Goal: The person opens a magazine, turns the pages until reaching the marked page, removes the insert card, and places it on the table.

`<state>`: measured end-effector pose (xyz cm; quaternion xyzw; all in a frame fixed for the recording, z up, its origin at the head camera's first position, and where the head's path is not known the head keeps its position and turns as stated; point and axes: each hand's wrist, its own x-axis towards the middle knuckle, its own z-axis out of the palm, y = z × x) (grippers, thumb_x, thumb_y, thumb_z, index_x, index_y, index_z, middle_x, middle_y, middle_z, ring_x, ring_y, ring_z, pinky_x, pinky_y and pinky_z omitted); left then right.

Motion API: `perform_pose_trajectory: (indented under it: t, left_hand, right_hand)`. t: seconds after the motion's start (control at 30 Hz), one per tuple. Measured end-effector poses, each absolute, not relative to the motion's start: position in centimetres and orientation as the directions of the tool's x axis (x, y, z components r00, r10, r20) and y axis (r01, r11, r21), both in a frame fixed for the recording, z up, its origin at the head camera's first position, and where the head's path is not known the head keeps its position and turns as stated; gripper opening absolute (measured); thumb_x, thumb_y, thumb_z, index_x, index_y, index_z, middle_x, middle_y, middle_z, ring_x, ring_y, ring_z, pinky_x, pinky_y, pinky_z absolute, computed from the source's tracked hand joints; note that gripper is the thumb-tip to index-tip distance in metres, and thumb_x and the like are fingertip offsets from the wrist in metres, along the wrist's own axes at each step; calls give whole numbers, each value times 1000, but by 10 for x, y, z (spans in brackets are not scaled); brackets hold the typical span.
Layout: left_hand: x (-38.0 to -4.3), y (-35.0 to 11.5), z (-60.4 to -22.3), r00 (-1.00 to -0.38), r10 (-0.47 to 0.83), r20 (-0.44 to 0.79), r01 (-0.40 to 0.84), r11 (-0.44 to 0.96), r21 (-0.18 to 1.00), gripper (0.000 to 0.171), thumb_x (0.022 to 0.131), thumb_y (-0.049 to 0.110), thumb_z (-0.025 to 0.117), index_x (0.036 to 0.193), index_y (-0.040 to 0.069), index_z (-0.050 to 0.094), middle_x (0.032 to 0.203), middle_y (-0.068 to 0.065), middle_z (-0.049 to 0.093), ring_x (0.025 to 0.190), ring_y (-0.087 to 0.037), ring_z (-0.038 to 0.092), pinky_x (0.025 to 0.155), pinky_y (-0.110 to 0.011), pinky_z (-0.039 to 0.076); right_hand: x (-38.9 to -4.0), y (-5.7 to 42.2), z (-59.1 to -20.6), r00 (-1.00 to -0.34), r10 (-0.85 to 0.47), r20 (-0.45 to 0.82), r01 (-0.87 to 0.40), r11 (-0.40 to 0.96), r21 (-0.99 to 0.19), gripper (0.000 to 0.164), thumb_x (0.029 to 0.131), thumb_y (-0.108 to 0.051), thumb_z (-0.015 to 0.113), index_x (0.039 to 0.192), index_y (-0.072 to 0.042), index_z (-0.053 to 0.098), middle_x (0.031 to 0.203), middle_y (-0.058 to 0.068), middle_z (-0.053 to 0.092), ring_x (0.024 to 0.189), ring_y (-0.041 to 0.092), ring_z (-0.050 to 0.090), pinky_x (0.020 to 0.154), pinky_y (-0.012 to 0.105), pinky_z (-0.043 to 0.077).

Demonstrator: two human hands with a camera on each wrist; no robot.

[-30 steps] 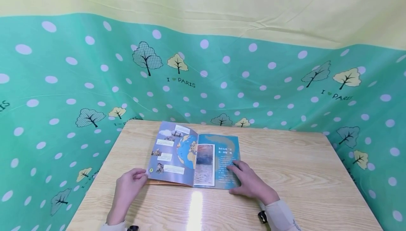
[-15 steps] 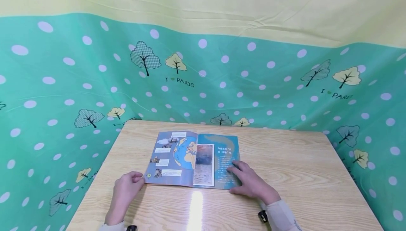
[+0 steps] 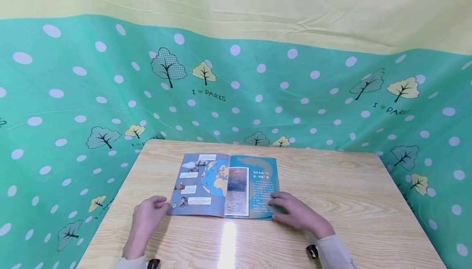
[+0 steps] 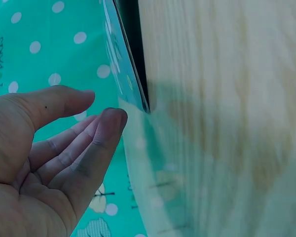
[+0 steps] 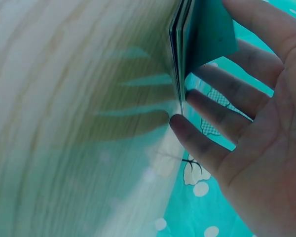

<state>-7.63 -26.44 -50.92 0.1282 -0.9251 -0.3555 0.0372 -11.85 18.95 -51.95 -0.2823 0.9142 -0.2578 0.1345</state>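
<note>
Presently: one illustrated book (image 3: 217,207), open flat on the wood-grain desk (image 3: 343,195), globe on left page, painting on right. Left hand (image 3: 147,215): released, thumb and fingertips parted, just beside the book's near left corner. Right hand (image 3: 298,215): unclenched, fingers spread at the right edge, where one leaf (image 5: 212,42) stands away from the others. Green dotted curtain (image 3: 236,109) behind; pale sleeves (image 3: 333,252), black wrist straps (image 3: 312,251).
</note>
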Motion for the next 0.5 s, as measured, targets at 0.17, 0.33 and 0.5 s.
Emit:
perform_pose_trajectory:
  t: [0.17, 0.33, 0.5]
  left_hand:
    - [-84, -252, -506, -974, -226, -4, -167, 710, 684, 27, 87, 12, 73, 107, -7, 70, 91, -16, 74, 81, -30, 72, 66, -40, 61]
    - [-95, -235, -508, -985, -170, 21, -103, 684, 722, 25, 87, 11, 74, 107, -4, 72, 91, -12, 74, 83, -27, 72, 70, -37, 62]
    - [-106, -214, -510, -992, -112, 59, -28, 654, 756, 20, 86, 8, 74, 103, -2, 73, 89, -7, 74, 82, -23, 72, 71, -34, 62]
  right_hand:
    - [-118, 193, -518, -841, -538, -63, -401, 697, -594, 34, 99, -30, 65, 127, -10, 66, 129, 6, 63, 123, 27, 57, 103, 49, 49]
    - [-117, 196, -519, -886, -464, 6, -365, 689, -626, 37, 99, -30, 66, 130, -10, 64, 127, 0, 62, 121, 22, 57, 103, 45, 49]
    - [-118, 197, -518, -922, -383, 53, -328, 702, -631, 43, 98, -33, 66, 134, -11, 61, 129, 1, 61, 121, 24, 58, 101, 45, 51]
